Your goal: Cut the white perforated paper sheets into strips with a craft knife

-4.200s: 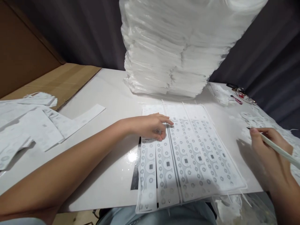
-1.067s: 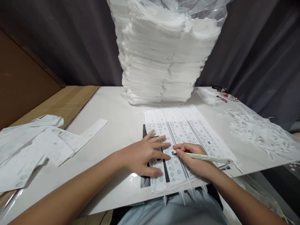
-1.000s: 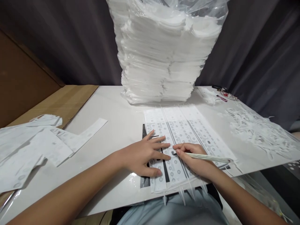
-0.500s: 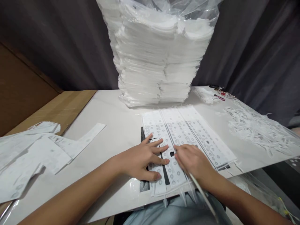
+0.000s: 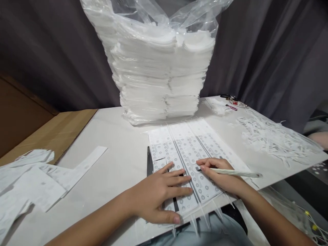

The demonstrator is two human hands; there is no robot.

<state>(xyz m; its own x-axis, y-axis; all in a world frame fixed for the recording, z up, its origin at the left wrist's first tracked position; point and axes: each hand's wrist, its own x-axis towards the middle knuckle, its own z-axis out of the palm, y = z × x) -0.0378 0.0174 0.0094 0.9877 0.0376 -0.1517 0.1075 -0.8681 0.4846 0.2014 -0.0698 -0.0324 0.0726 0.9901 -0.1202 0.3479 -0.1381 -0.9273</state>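
A white sheet (image 5: 188, 136) printed with grey rings and dark lines lies at the front of the table, with long narrow strips marked across it. My left hand (image 5: 159, 191) rests flat on its left part, fingers spread, over dark cut gaps. In my right hand (image 5: 222, 176) is a slim, pen-like craft knife (image 5: 238, 173) with a white handle, pinched between thumb and fingers. Its dark tip meets the sheet's middle, at a small grey square, while the handle's end points right. Thin white strips hang from the sheet's near edge. Below the sheet, a dark backing shows at the left.
Behind the sheet stands a tall stack of white sheets (image 5: 153, 75) in clear plastic. White offcuts (image 5: 41, 184) lie at left beside cardboard (image 5: 74, 128). Thin white strips (image 5: 274, 136) are heaped at right, near small items (image 5: 232, 107). Dark curtains (image 5: 51, 51) hang behind.
My right hand has moved right to another spot on the sheet, and the knife's handle has swung from towards my body to the right. My left hand stays spread on the sheet. The view has shifted.
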